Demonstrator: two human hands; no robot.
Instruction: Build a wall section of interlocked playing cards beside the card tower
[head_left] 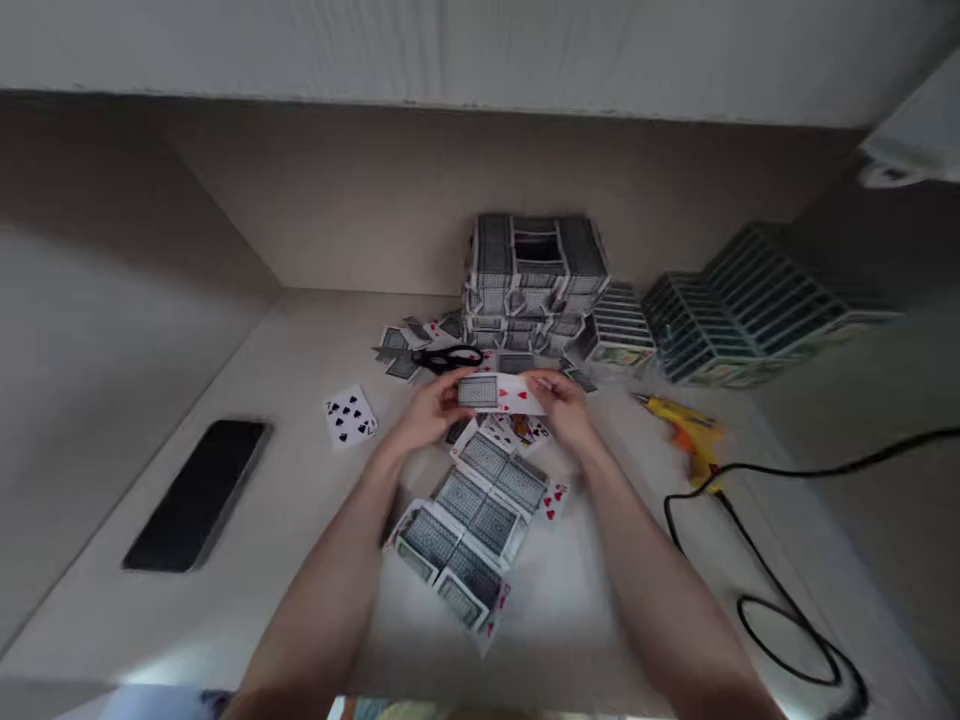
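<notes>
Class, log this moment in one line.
left hand: holds playing cards | right hand: holds other end | scissors: beyond cards | glue gun: right | phone: left

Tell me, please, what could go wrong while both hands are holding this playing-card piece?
The scissors lie just beyond the left hand, so reaching forward might bring fingers against the blades.

The glue gun lies on its side to the right; if hot, which I cannot tell, its nozzle could burn the right hand. Its cord might snag the right arm and drag it.

dim scene, shadowed walls, pale glare at lower left, slight overall blur
</notes>
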